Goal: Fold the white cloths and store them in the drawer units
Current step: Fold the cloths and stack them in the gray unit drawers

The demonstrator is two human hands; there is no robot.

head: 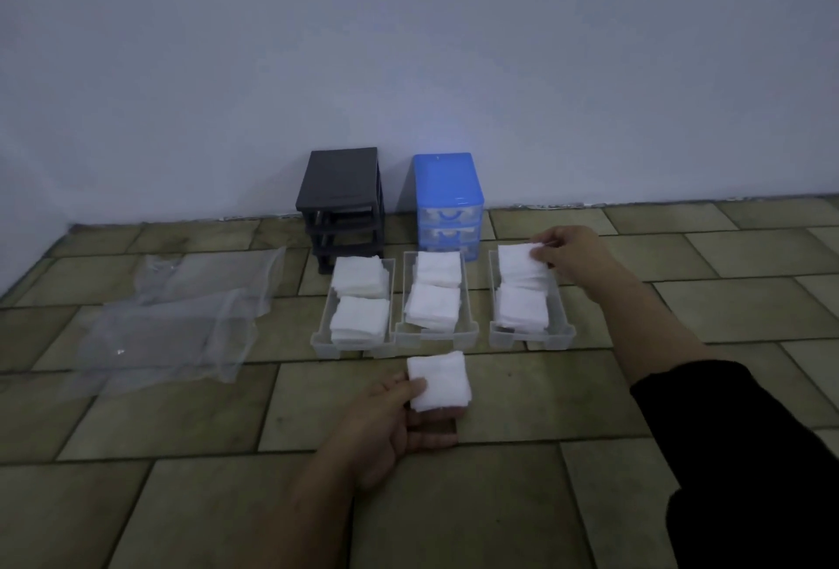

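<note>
Tiled floor (181,423) against a pale wall, and I'm watching my right hand (570,250) stretched out, fingers pinching the top cloth (515,257) at the far end of the right tray (565,334). My left hand (390,427) lies low, thumb clamped over a folded white square (439,380) on its fingers. I count three clear trays, each carrying two white stacks. Behind them stand two drawer units, black (340,200) and blue (447,200).

Crumpled clear plastic bags (181,323), perhaps two, on tiled floor (545,500), pale wall (408,46) behind
</note>
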